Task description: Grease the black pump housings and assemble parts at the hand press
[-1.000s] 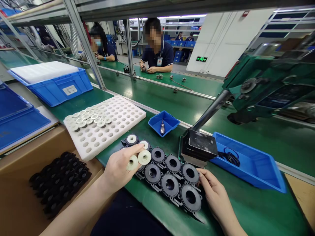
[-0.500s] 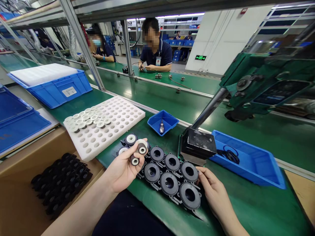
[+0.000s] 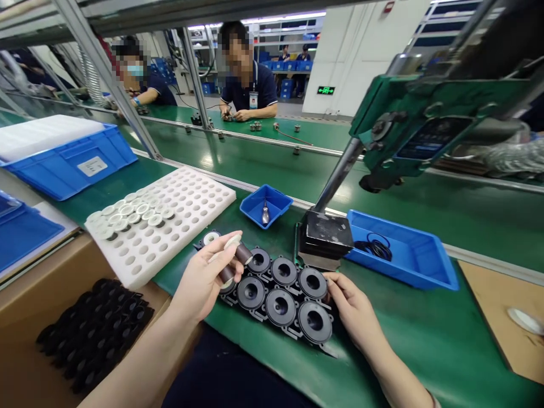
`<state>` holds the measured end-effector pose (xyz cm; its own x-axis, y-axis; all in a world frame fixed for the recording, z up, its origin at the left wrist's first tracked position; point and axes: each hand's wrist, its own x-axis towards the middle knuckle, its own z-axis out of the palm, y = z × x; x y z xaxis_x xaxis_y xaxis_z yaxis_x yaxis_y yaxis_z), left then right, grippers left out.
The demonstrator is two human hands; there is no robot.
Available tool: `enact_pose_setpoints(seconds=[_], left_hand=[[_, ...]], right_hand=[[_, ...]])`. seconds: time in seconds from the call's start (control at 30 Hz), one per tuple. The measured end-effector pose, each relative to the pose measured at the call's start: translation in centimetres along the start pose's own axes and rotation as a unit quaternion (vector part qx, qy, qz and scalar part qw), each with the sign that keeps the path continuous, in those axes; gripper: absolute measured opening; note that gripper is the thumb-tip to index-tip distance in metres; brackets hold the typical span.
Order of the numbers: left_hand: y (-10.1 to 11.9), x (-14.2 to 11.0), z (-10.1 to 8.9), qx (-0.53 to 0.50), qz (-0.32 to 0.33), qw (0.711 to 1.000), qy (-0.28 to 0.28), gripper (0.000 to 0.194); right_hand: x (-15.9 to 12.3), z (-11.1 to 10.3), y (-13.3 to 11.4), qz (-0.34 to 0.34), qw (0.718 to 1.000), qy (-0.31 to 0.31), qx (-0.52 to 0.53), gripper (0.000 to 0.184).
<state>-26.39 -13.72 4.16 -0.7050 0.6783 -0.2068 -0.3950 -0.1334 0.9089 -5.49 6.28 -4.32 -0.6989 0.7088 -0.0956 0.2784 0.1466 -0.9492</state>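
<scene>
My left hand [image 3: 204,280] is closed around two spool-like parts [image 3: 243,254], dark brown cylinders with white flanges, tilted above the left end of the black housings. My right hand [image 3: 357,309] pinches the right edge of the black round housings [image 3: 281,306], which lie side by side in two rows on the green table. Each shows a grey ring with a dark hole in the middle. A white flange sits in a housing [image 3: 210,237] at the far left, partly behind my left hand. More white-flanged parts [image 3: 127,209] stand in a white foam tray [image 3: 186,237].
A small blue bin [image 3: 250,212] holds a metal-handled tool [image 3: 266,215]. Behind my right hand stands a green press [image 3: 408,130] on a black base [image 3: 327,229]. A blue tray [image 3: 429,263] contains black rings [image 3: 380,247]. Black parts [image 3: 97,334] fill a cardboard box at left. Co-workers sit opposite.
The view has turned slightly right, shifting the scene left. My left hand has tilted the two spool-like parts, so their sides now show. My right hand stays at the housings' right edge.
</scene>
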Motion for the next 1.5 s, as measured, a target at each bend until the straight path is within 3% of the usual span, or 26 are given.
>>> enact_pose_setpoints(seconds=[0.13,0.3,0.37,0.43,0.5,0.67,0.73,0.9,1.03,1.13,1.23,1.43,1.5], left_hand=[[-0.1,0.6,0.2,0.251,0.053,0.966,-0.026,0.041],[-1.4,2.1,0.5,0.507,0.186,0.84,-0.054,0.032],[-1.7,2.6,0.6,0.558,0.238,0.792,-0.069,0.028],[-1.6,2.6,0.7,0.58,0.26,0.767,-0.084,0.03],[-1.0,2.2,0.8,0.577,0.259,0.77,-0.08,0.038],[-0.9,-0.1,0.9,0.464,0.105,0.873,-0.11,0.033],[-2.0,-0.7,1.0,0.434,0.104,0.888,-0.113,0.027],[-4.0,-1.0,1.5,0.437,0.272,0.851,-0.1,0.017],[-4.0,-0.5,1.6,0.385,0.277,0.872,-0.123,0.017],[-4.0,-0.5,1.4,0.388,0.289,0.866,-0.126,0.02],[-4.0,-0.6,1.3,0.416,0.32,0.841,-0.129,0.022],[-4.0,-0.8,1.5,0.518,0.368,0.758,-0.149,0.028],[-4.1,-0.9,1.3,0.522,0.391,0.745,-0.141,0.027]], right_hand=[[-0.1,0.1,0.0,-0.007,1.0,0.001,0.018,0.033],[-0.1,0.1,0.1,-0.011,1.0,0.002,0.017,0.03],[-0.1,0.0,0.1,-0.012,1.0,-0.001,0.02,0.03],[-0.1,0.0,0.2,-0.015,1.0,0.0,0.015,0.029],[-0.1,0.0,0.3,-0.019,1.0,0.002,0.013,0.029],[-0.2,0.0,0.2,-0.01,1.0,-0.003,0.023,0.029],[-0.2,0.0,0.1,-0.004,1.0,-0.003,0.014,0.03],[-0.2,-0.2,-0.1,-0.008,1.0,-0.004,-0.009,0.032],[0.4,-0.4,0.5,-0.016,0.998,0.005,-0.059,0.036],[0.9,-0.6,1.2,-0.012,0.996,0.007,-0.088,0.04],[1.2,-0.8,1.7,-0.003,0.995,0.008,-0.098,0.045],[1.4,-0.9,1.7,0.018,0.994,0.02,-0.109,0.046],[1.4,-0.8,1.5,0.02,0.994,0.02,-0.109,0.046]])
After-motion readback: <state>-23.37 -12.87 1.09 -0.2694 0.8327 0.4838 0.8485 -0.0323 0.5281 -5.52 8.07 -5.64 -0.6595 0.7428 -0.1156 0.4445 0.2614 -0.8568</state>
